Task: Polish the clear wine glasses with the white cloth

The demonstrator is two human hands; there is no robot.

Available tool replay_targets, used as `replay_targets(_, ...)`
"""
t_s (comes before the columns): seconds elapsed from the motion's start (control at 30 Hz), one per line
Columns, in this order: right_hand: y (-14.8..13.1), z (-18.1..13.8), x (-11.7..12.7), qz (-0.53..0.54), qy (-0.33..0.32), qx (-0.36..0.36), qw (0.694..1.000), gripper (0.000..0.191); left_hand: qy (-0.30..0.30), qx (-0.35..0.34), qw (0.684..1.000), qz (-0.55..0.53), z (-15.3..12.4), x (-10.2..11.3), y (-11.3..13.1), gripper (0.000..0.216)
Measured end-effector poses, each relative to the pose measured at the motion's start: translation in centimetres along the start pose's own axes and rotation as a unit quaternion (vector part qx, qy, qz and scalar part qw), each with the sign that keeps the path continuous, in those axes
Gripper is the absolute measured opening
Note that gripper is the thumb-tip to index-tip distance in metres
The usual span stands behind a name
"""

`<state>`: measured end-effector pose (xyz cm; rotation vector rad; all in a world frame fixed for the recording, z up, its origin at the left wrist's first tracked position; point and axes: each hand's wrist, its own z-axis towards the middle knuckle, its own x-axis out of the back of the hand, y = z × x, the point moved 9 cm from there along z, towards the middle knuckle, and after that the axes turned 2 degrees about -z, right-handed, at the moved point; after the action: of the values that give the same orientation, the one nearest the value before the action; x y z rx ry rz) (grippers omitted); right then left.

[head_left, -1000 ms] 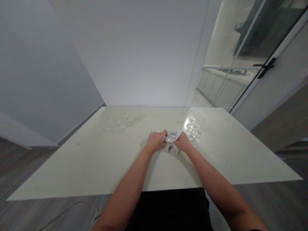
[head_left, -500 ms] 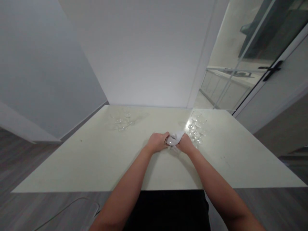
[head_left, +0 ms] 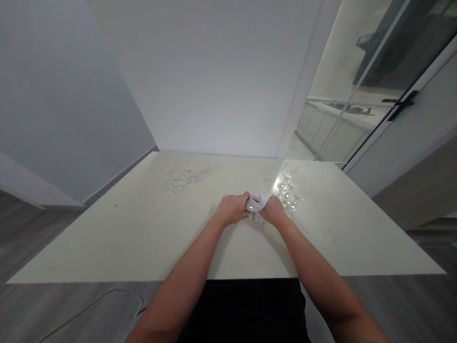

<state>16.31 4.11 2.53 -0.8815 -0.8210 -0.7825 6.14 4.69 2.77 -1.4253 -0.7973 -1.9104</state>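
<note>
Both my hands meet over the middle of the cream table [head_left: 124, 238]. My left hand [head_left: 232, 209] is closed around a clear glass, of which only a rim edge shows by the fingers. My right hand [head_left: 273, 211] is closed on a white cloth [head_left: 257, 202] bunched against that glass. Close to the right of my right hand stands a group of clear stemmed glasses [head_left: 288, 186].
A second cluster of clear glasses [head_left: 178, 175] stands at the far left of the table near the white wall. A glass door with a black handle [head_left: 398, 105] is at the right. A thin cable [head_left: 89, 305] lies on the grey floor below the table's near edge.
The hands stayed together on the cloth and glass; the cloth hangs less below them than a second ago. The view shifted slightly.
</note>
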Motion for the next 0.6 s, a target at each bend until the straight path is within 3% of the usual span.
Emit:
replay_targets(0.13, -0.8, -0.1, 0.3, -0.036, 0.006, 0.05, 0.998, 0.014, -0.02, -0.002, 0.999, -0.027, -0.2, -0.1, 0.3, 0.043)
replay_targets(0.27, 0.4, 0.1, 0.2, 0.066, 0.042, -0.015, 0.997, 0.016, 0.057, -0.008, 0.998, -0.017, 0.1, 1.7, 0.3, 0.043)
replay_targets(0.37, 0.9, 0.1, -0.2, 0.05, 0.029, -0.038, 0.998, 0.015, 0.043, 0.001, 0.999, -0.011, 0.2, 1.4, 0.2, 0.034)
replay_targets(0.47, -0.5, -0.1, 0.4, -0.046, 0.047, 0.033, 0.997, 0.015, 0.0, 0.013, 0.999, -0.035, 0.2, 0.2, -0.1, 0.039)
replay_targets(0.6, -4.1, -1.0, 1.4, -0.059, 0.077, 0.196, 0.976, 0.02, -0.049, -0.01, 0.997, -0.056, 0.3, -1.6, -0.2, 0.039)
